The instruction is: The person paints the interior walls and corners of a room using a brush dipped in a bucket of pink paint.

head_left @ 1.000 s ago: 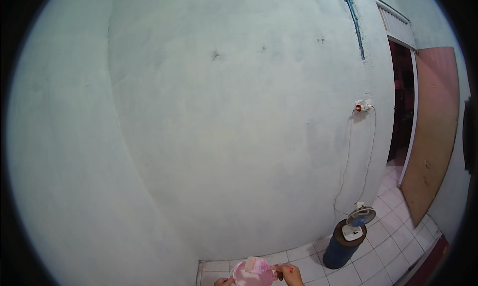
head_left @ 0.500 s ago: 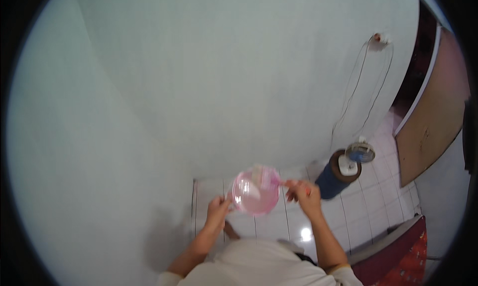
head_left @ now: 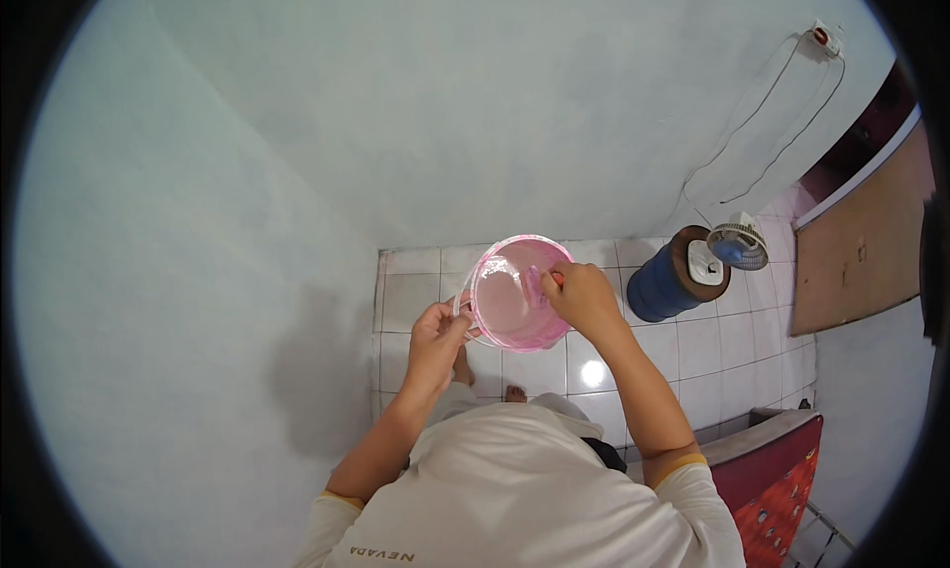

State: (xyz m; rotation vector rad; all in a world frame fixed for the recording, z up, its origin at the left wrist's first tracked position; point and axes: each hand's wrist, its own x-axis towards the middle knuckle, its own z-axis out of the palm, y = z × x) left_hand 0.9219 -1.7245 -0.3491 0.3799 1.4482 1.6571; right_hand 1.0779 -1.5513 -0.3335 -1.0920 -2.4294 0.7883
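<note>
Holding the pink bucket [head_left: 539, 328] at left, the left hand [head_left: 435, 332] has bent fingers; the right hand [head_left: 588, 300] grips maybe a brush [head_left: 535, 287] inside.

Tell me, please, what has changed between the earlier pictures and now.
The right grip has lowered the broad pink-stained brush from over the top of the round pink plastic bucket down inside it. The view has tilted downward. Nothing was picked up or let go: the left grip still holds the bucket's left side. The blue cylindrical barrel and small round fan stay put.
</note>
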